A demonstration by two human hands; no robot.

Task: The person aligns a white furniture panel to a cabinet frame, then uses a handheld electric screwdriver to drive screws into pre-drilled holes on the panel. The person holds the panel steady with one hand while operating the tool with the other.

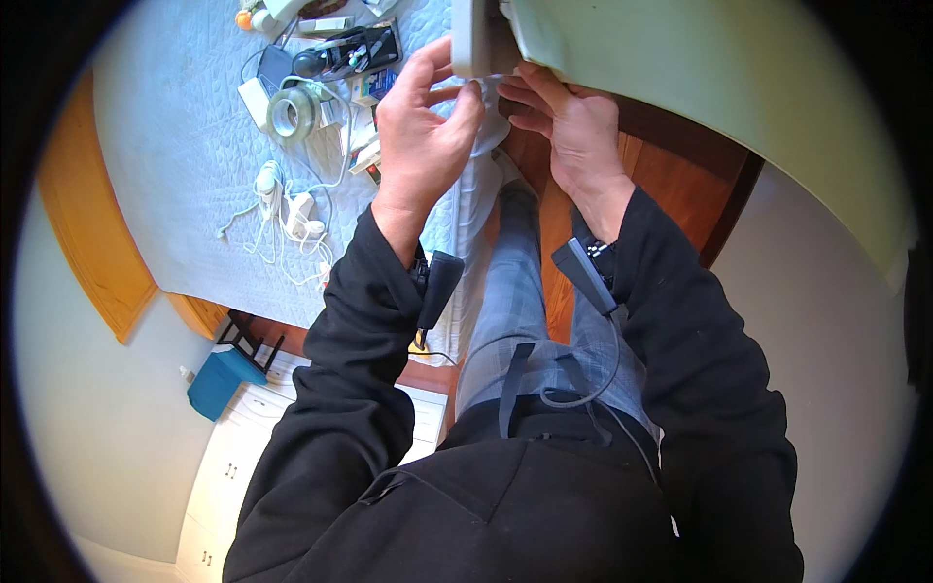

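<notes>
Head view: left hand [428, 131] and right hand [580, 133] half-curled at grey slab [470, 39] and green surface [680, 73] (can't tell if gripping); weak hold could let slab slip.

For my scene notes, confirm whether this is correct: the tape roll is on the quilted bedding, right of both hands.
Wrong side: the head view shows the tape roll to the left of the left hand and the right hand, on the quilted bedding.
</notes>
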